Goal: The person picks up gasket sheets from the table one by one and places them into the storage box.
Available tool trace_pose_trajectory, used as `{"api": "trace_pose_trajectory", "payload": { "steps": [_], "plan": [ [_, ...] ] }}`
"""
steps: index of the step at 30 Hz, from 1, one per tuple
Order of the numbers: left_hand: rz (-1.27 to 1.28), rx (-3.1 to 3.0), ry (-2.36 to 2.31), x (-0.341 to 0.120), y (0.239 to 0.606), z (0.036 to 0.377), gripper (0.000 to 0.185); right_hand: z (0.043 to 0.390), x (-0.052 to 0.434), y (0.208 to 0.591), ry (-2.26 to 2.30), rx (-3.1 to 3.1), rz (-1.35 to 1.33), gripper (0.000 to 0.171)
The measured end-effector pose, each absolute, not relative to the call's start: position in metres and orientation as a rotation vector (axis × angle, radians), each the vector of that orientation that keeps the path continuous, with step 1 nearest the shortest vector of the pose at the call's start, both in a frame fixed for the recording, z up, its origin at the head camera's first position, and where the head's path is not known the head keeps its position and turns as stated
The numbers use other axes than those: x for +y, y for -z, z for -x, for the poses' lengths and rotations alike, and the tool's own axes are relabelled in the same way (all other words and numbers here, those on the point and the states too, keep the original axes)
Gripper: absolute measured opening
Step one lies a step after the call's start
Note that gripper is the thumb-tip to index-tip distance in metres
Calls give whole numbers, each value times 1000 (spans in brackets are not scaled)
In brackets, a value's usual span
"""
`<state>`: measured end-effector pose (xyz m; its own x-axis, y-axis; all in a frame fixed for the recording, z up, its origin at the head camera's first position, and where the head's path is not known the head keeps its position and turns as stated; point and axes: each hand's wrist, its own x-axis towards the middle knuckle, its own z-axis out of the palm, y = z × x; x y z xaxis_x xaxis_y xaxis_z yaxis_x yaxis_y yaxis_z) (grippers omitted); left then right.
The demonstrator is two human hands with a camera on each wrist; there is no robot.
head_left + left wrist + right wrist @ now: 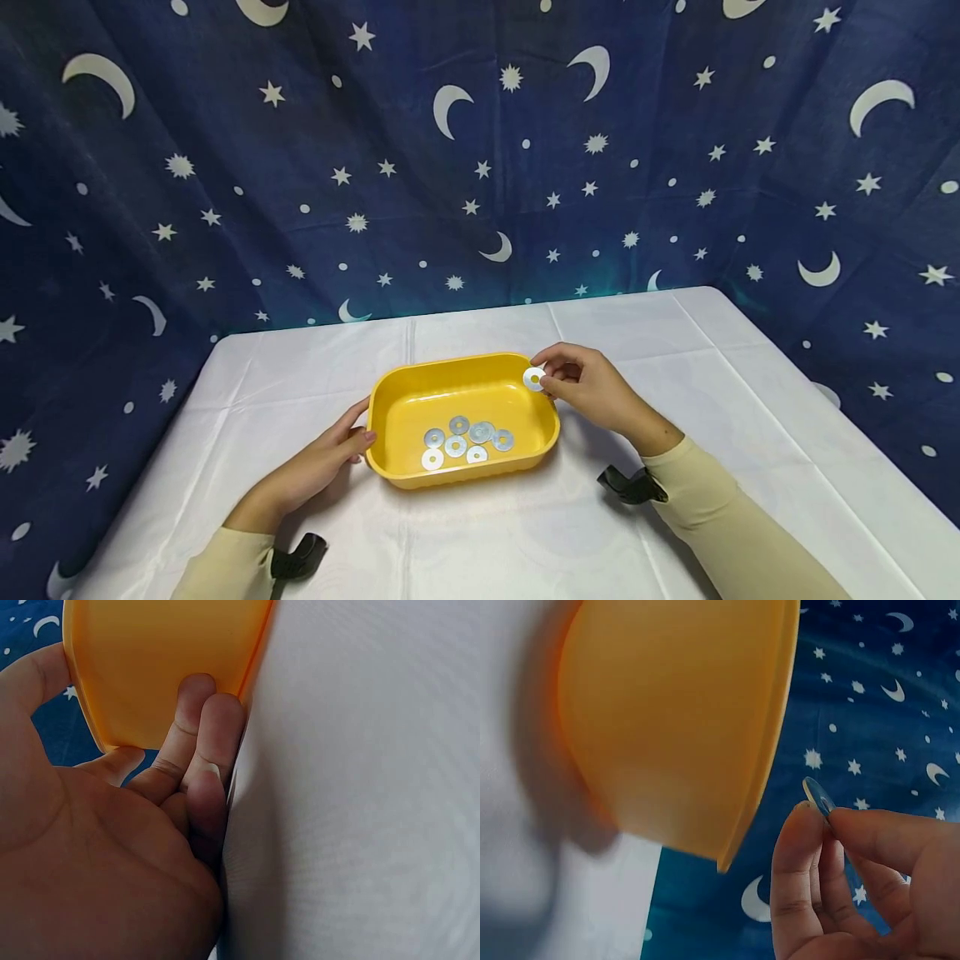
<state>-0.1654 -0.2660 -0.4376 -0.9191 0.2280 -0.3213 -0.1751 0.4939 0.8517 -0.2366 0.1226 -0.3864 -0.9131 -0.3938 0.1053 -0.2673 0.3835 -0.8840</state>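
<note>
A yellow oblong plastic tray (pixel 435 396) sits on the white cloth. On its floor, toward the near side, lie several flat metal washers (pixel 482 432), some overlapping. At the tray's left end my left hand (pixel 318 467) holds it, thumb over the rim and fingers against the outer wall (pixel 135 675). Over the right end of the tray, my right hand (pixel 600 396) pinches one washer (pixel 528 380) between thumb and fingertip. The right wrist view has this washer (pixel 816 793) nearly edge-on, above the rim and apart from the tray wall (pixel 675 727).
White cloth (pixel 735 400) covers the table around the tray. A dark blue curtain (pixel 405 250) with moons and stars hangs behind and at both sides. Black straps (pixel 633 486) sit at both wrists, below beige sleeves (pixel 742 533).
</note>
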Motion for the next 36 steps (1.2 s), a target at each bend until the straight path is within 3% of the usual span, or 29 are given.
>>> {"api": "trace_pose_trajectory", "payload": {
  "steps": [36],
  "plan": [
    [-32, 2341, -1430, -266, 438, 166, 64, 247, 57, 408, 1288, 2599, 809, 22]
  ]
}}
